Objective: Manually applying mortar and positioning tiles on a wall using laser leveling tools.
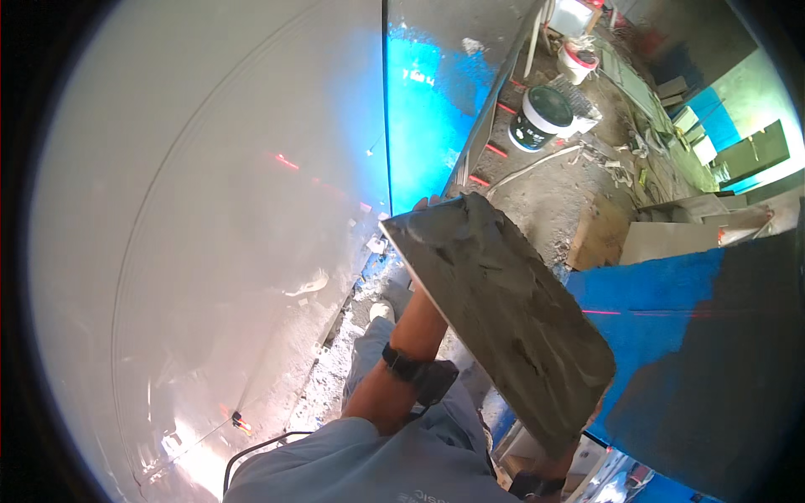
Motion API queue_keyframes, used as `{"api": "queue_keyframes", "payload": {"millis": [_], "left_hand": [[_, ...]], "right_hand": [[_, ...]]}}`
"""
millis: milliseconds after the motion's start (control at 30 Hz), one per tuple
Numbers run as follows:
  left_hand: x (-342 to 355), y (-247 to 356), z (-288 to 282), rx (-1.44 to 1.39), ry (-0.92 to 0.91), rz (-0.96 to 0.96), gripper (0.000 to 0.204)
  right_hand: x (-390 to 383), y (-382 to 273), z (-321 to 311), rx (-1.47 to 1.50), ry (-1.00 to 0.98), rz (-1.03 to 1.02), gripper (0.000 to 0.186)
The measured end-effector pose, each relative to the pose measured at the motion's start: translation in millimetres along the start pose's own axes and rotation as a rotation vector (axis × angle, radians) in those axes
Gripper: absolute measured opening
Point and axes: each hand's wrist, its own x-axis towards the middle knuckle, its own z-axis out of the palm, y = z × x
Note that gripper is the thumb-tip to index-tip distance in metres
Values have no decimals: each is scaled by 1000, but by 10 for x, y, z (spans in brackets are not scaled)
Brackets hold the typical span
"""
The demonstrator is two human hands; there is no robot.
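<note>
A large rectangular tile (503, 314) is held up in front of me, tilted, its upward face coated with a thick, uneven layer of wet grey mortar. My left hand (427, 202) supports it from beneath, with fingertips curling over the far left edge. At the near right end, my right hand (564, 461) grips the tile's edge; most of its fingers are hidden behind the slab. A dark band (404, 365) circles my left wrist.
Glossy pale tiles cover the wall (210, 168) at left, beside a blue-coated strip (419, 109). A dark bucket (541, 117) and a white pail (577, 60) stand on the debris-strewn floor. At right is a surface partly blue (646, 310), partly grey. Red laser marks (287, 162) cross the wall.
</note>
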Motion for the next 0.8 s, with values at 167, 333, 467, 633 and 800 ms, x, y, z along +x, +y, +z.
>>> {"api": "queue_keyframes", "payload": {"millis": [167, 333, 467, 633, 800], "left_hand": [[382, -582, -1135, 51, 419, 25, 56], [99, -3, -2573, 133, 574, 3, 58], [14, -96, -4010, 113, 668, -104, 59], [225, -104, -5845, 115, 751, -217, 62], [788, 629, -7108, 191, 776, -218, 64]], "right_hand": [[321, 382, -138, -289, 98, 29, 53], [965, 645, 2116, 23, 278, 199, 41], [1340, 1702, 1742, -632, 370, -44, 32], [1994, 2988, 1424, -727, 282, -205, 27], [2726, 4179, 1581, -799, 105, -314, 21]]}}
